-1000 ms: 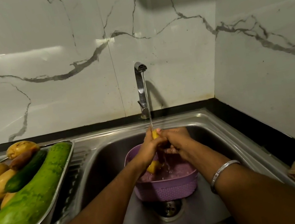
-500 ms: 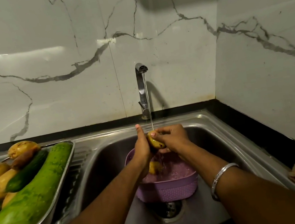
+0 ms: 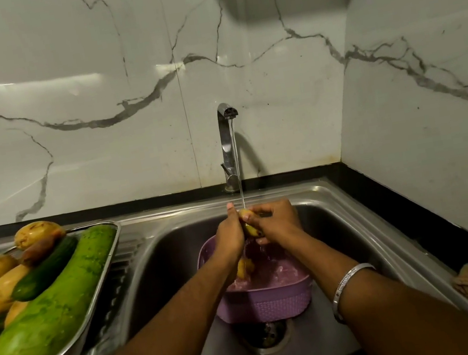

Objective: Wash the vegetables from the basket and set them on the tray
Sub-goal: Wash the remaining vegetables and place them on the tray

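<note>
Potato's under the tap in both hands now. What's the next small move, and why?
Probably keep turning the potato under the stream a moment, then carry it left to the tray. Both the left hand and right hand grip it above the basket, where another piece remains.

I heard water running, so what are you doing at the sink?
Both hands, the left hand and the right hand, hold a small yellow potato under the tap stream, above the purple basket in the sink. Other vegetables already lie on the steel tray.
</note>
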Demonstrator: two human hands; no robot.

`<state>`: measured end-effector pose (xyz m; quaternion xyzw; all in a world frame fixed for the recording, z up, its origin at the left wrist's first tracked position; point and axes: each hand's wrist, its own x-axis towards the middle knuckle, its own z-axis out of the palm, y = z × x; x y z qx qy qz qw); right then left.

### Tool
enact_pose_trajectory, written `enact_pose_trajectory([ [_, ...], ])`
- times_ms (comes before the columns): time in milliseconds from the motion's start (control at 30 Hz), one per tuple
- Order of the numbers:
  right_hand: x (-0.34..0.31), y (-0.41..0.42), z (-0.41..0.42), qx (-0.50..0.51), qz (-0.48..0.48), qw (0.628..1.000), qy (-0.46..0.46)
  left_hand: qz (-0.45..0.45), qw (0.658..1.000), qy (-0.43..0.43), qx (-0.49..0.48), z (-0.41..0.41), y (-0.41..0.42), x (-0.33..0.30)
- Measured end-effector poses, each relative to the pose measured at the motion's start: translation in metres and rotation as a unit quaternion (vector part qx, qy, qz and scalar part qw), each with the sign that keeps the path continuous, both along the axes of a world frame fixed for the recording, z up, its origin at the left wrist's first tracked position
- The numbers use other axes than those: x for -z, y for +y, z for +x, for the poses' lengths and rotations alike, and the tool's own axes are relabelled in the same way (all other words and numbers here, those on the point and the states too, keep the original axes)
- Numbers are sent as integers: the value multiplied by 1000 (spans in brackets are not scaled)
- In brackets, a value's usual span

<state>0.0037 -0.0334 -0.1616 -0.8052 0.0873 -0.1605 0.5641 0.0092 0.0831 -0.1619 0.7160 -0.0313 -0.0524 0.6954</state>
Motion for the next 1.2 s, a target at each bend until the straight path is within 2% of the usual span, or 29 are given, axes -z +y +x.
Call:
enact_pose_trajectory([
  [67, 1, -5, 1, 8, 7, 1000, 11, 19, 999, -25, -30, -6, -5, -2],
  [167, -1, -4, 2, -5, -40, 999, 16, 29, 998, -35, -53, -5, -5, -5],
  [300, -7, 2, -3, -12, -121, 993, -7, -31, 999, 33, -20, 5, 7, -4],
  [400, -13, -1, -7, 13, -114, 993, -22, -39, 997, 58, 15, 1, 6, -2],
  [567, -7, -8, -5, 28, -127, 991, 15, -34, 999, 10, -25, -4, 0, -3],
  [733, -8, 11, -5, -6, -130, 992, -3, -76, 995, 63, 4, 2, 8, -4],
  [800, -7, 11, -4, -3, -81, 997, 7, -89, 993, 78, 5, -1, 11, -4],
  [900, -6, 4, -6, 10, 52, 998, 45, -55, 997, 46, -6, -5, 9, -3],
  [967, -12, 2, -11, 21, 161, 983, 85, -42, 999, 15, 9, -7, 8, -3],
  [1033, -19, 2, -18, 26, 225, 965, 133, -29, 999, -3, 43, -5, 10, 0],
  [1133, -21, 4, -23, 20, 205, 962, 178, -17, 997, 4, 79, 0, 11, 8],
  [1200, -23, 13, -23, 10, 165, 967, 195, 8, 999, -12, 51, 2, 9, 11],
])
